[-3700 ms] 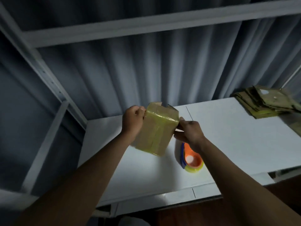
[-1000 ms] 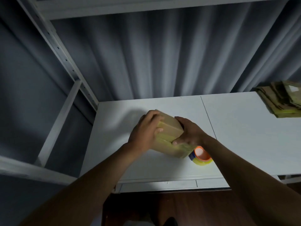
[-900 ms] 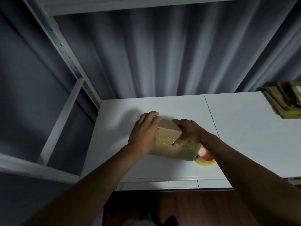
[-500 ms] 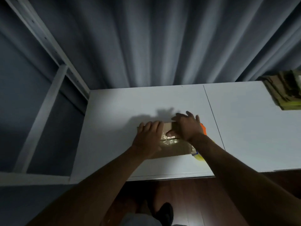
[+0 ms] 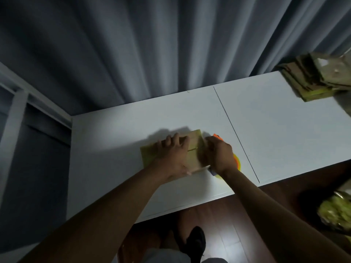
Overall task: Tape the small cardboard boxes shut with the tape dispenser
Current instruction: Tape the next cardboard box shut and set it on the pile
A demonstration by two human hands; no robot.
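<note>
A small brown cardboard box [image 5: 150, 154] lies flat on the white table [image 5: 284, 130], with a strip of shiny tape on its top. My left hand [image 5: 172, 152] presses down on the box top with its fingers stretched out. My right hand [image 5: 220, 156] sits at the box's right edge, fingers bent downward, and lies over the orange and yellow tape dispenser [image 5: 237, 162]. Only the dispenser's ends show past the hand, so I cannot tell whether the hand grips it.
A pile of flattened cardboard boxes [image 5: 319, 78] lies at the table's far right corner. A grey curtain hangs behind the table. A metal shelf frame [image 5: 15, 111] stands at the left. A bag of yellowish material [image 5: 336, 211] sits on the floor at right.
The box went from held up in both hands to lying flat on the table. My right hand has slid from the box top to its right edge, over the dispenser.
</note>
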